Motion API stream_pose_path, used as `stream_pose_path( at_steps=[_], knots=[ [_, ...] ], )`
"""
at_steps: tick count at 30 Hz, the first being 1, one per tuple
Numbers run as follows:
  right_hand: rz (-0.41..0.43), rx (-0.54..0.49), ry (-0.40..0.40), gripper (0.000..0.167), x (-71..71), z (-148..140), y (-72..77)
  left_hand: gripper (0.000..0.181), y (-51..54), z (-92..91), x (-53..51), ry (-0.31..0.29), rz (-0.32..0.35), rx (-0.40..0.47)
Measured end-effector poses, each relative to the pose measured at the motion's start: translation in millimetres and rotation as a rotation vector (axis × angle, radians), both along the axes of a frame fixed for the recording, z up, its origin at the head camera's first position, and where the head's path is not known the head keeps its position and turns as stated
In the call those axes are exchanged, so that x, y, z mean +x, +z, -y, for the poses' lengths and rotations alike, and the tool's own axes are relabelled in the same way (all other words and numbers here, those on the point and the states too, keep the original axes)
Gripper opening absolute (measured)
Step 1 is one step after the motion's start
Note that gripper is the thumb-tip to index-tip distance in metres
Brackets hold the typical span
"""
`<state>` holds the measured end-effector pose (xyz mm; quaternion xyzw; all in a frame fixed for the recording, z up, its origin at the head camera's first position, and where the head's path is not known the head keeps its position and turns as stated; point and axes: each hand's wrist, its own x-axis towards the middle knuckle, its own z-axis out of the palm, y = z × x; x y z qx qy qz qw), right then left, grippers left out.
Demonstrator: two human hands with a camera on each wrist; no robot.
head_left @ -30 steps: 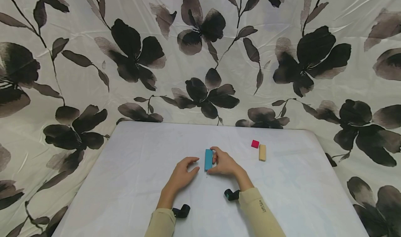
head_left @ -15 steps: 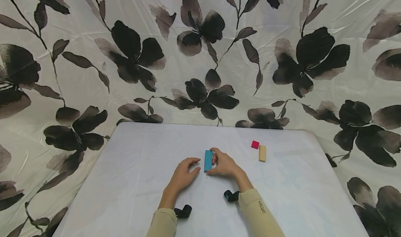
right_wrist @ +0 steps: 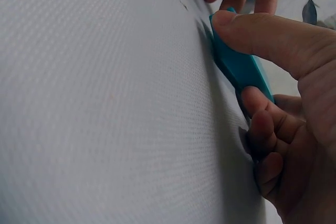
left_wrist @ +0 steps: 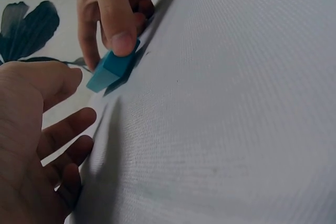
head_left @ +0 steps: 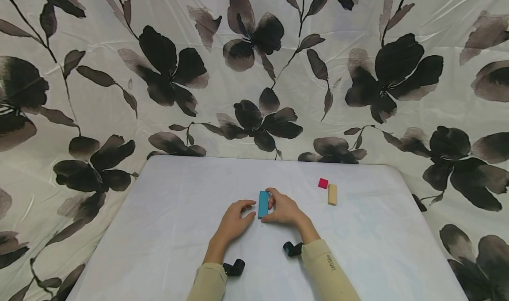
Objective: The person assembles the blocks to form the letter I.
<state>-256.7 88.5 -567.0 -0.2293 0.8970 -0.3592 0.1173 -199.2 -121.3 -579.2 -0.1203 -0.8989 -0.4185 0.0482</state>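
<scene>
A blue rectangular block (head_left: 263,204) lies on the white table, its long side running away from me. My right hand (head_left: 284,208) holds it from the right, thumb at the near end and a finger at the far end. In the right wrist view the thumb presses the end of the blue block (right_wrist: 239,64), and other fingertips lie along its side. My left hand (head_left: 232,220) rests just left of the block, fingers loosely bent and apart from it. The left wrist view shows a gap between the left hand (left_wrist: 47,129) and the block (left_wrist: 113,71).
To the right, toward the far edge, a small red cube (head_left: 323,183) sits beside an upright-looking tan block (head_left: 332,195). The white tabletop (head_left: 179,190) ends at a floral cloth (head_left: 254,71) behind. Black wrist cameras (head_left: 234,268) stick out from both sleeves.
My left hand has edged slightly right, closer to the blue block. The right hand and the block look nearly still; the red cube and tan block stay in place.
</scene>
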Motion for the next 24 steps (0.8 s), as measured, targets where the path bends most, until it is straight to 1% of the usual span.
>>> stream_pose_path(
  at_steps=[5,10,17,24],
  knots=[
    [-0.001,0.025,0.002,0.094,-0.2,0.6,1.2,0.033,-1.7,-0.5,-1.9,0.011,0.004,-0.007],
    [0.002,0.024,-0.001,0.093,-1.0,1.5,0.6,0.033,-3.1,-1.6,-4.3,0.004,-0.008,-0.007],
    [0.002,0.045,-0.009,0.093,-0.4,2.4,-1.7,0.033,-4.4,-3.3,-6.9,0.003,-0.002,-0.021],
    [0.000,0.033,-0.018,0.094,1.6,2.6,-1.7,0.032,-5.3,-4.2,-7.5,0.001,-0.007,-0.019]
  ],
)
